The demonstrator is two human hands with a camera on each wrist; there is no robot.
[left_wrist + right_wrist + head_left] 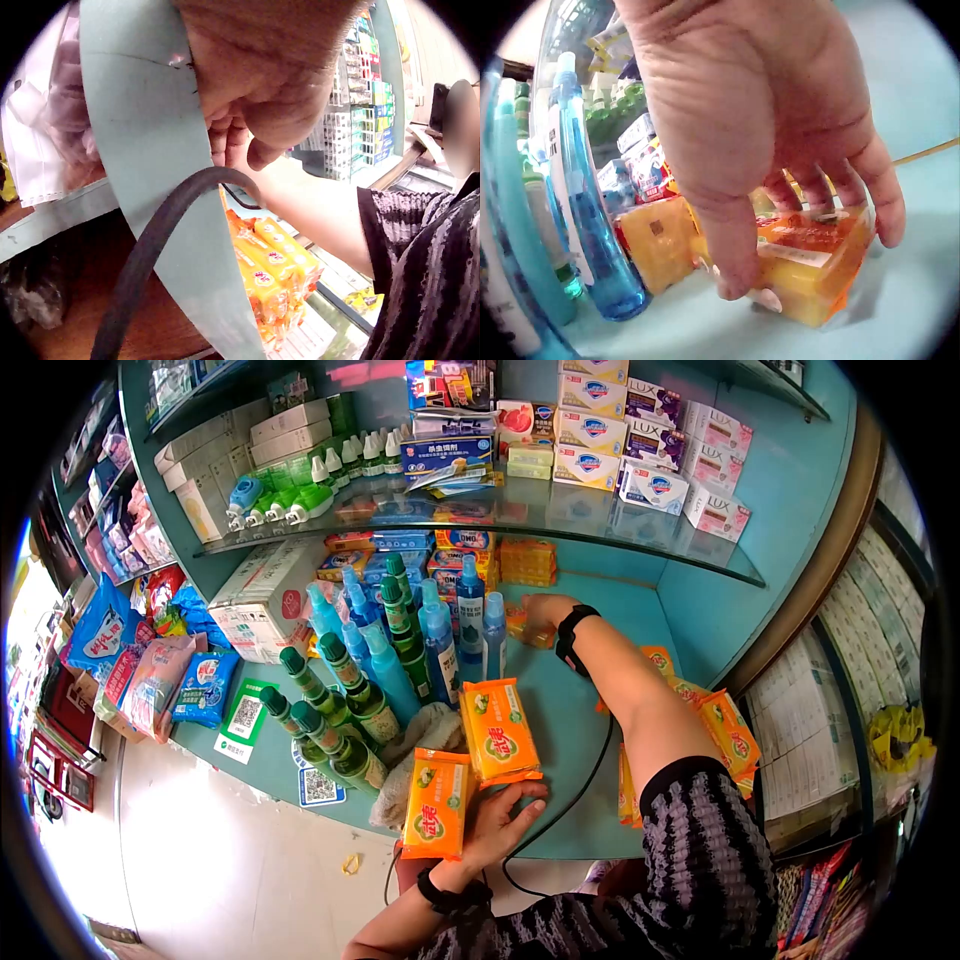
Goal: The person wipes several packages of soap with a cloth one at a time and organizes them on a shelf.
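My right hand (548, 616) reaches to the back of the teal counter. In the right wrist view its thumb and fingers straddle and grip a yellow-and-orange soap pack (808, 276) in clear film, low over the counter. Another soap pack (658, 244) stands just left of it. At the counter's front edge my left hand (497, 826) lies with loosely bent fingers, beside two orange soap packs (500, 732) (436, 805); the nearer one overlaps its wrist in the head view. Nothing shows in its grasp in the left wrist view.
Green-capped bottles (345, 710) and blue spray bottles (468, 600) crowd the left, next to a grey cloth (425, 735). More orange packs (728, 730) lie under my right arm. A black cable (590, 780) crosses the counter. Above hangs a glass shelf (640, 530) with boxed soaps.
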